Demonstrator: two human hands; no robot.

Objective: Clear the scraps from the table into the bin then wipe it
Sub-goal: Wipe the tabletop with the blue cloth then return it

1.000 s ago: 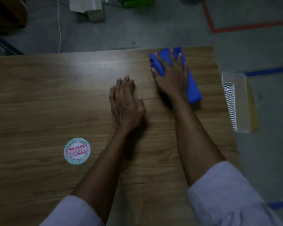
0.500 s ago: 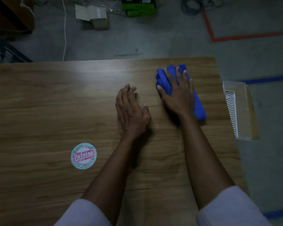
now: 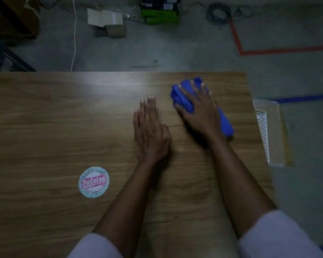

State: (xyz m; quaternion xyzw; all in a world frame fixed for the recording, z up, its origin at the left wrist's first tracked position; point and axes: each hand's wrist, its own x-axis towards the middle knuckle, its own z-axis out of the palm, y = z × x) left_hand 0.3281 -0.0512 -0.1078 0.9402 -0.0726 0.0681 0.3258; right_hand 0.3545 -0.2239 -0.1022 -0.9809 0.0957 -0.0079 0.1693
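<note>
The right hand lies palm-down on a folded blue cloth, fingers spread and pressing it flat against the table rather than pinching it. The cloth sits near the table's far right corner, its long axis running diagonally from the far edge toward the right edge; one bunched end shows beyond the fingertips, the other end pokes out past the heel of the hand, close to the right edge. The left hand rests flat on the bare wood just beside the right, toward the middle, fingers together and holding nothing; it looks like a brace.

No scraps show anywhere on the tabletop, so the clearing part seems done and wiping is the step in hand. Most of the unwiped surface lies to the left of the cloth, and the right hand alone has it; a sweep that way would meet the left hand first. A round printed sticker lies nearer the near edge, left of both arms.

Off the right edge, on the floor, stands a clear plastic bin with a ribbed white wall. What it holds cannot be made out.
</note>
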